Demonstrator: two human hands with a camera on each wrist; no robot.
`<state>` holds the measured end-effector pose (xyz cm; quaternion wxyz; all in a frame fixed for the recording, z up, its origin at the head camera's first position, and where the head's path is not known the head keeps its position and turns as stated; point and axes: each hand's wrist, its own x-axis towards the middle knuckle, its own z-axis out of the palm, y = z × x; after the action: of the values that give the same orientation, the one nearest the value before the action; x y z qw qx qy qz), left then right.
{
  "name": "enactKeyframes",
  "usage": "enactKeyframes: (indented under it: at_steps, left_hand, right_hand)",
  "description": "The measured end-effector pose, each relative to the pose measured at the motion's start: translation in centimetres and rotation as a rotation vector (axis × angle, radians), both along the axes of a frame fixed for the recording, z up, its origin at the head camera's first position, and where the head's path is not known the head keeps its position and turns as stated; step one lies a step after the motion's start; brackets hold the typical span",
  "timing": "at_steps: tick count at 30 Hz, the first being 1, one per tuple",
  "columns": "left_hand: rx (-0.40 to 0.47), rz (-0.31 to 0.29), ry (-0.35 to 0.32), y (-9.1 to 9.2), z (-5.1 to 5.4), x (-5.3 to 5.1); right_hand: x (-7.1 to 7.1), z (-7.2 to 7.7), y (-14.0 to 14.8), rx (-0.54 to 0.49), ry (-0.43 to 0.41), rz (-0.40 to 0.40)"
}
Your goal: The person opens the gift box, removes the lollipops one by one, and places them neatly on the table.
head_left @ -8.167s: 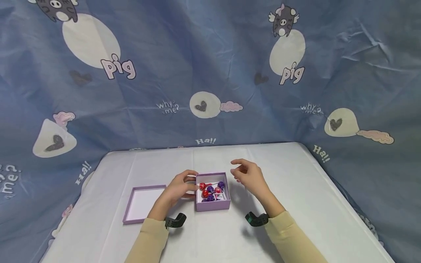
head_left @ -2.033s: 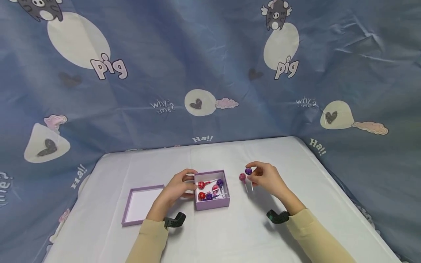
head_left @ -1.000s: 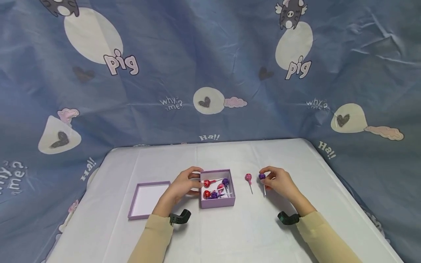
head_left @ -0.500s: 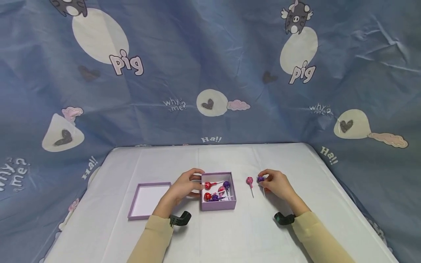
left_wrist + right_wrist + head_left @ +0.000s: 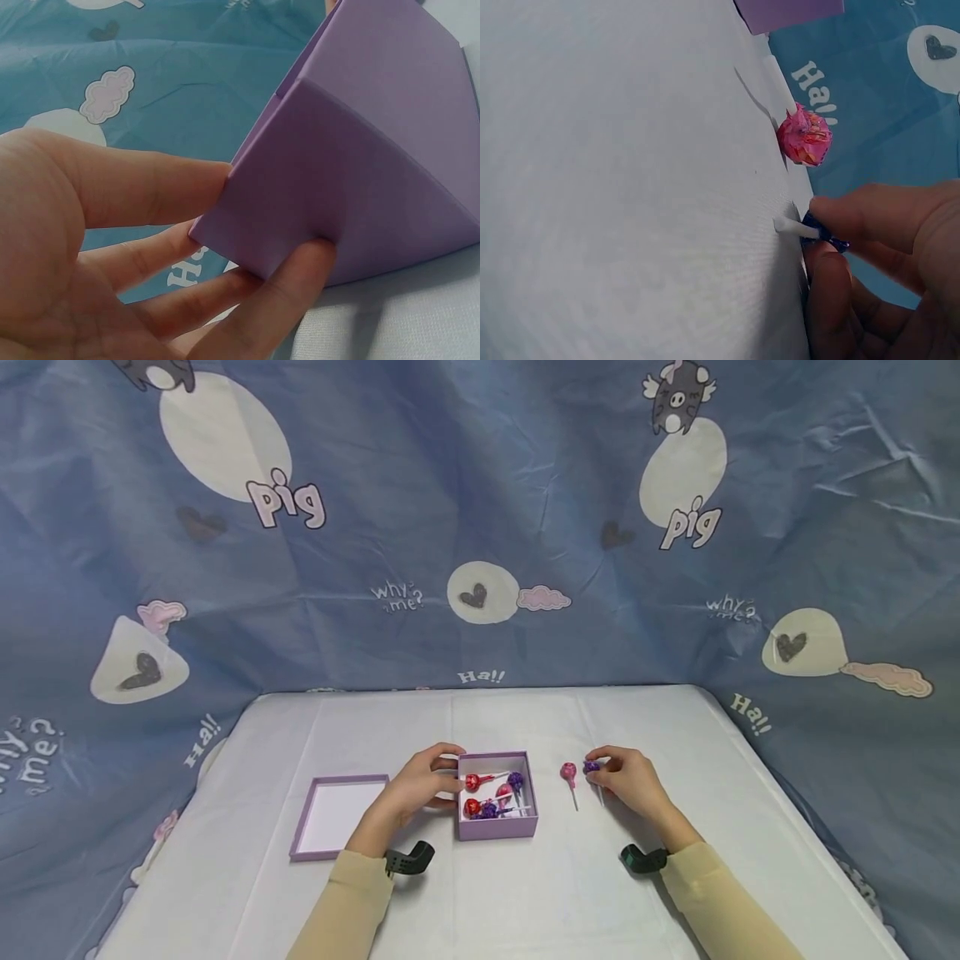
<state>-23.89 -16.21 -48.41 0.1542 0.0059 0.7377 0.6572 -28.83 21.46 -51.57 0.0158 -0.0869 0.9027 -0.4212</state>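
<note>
While both pale yellow sleeves (image 5: 345,906) come from the near side of the white table (image 5: 525,902), each wrist wears a black cam (image 5: 410,858). Farther in, one shallow purple tray (image 5: 337,814) lies toward the table's left edge, partly hidden by the L hand (image 5: 416,789). Its fingers are spread and touch the L wall of the purple box (image 5: 497,829), which stands approx. mid-table w/ red, pink & purple lollipops (image 5: 472,807) inside. The R hand (image 5: 630,781) pinches a purple lollipop (image 5: 591,767) btwn. box and table's right edge. Just beside lies a pink lollipop (image 5: 568,771), stick toward the near side. Beyond the table's far edge hangs a blue curtain (image 5: 337,568) w/ pigs, hearts, etc.
</note>
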Motion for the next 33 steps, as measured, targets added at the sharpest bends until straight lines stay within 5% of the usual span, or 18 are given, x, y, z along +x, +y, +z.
enactKeyframes:
  at_steps: [33]
  left_hand:
    - [-0.014,0.024,0.003,0.3,0.29,0.18]
  right_hand:
    - [0.06,-0.41,0.32,-0.08,-0.029,0.018]
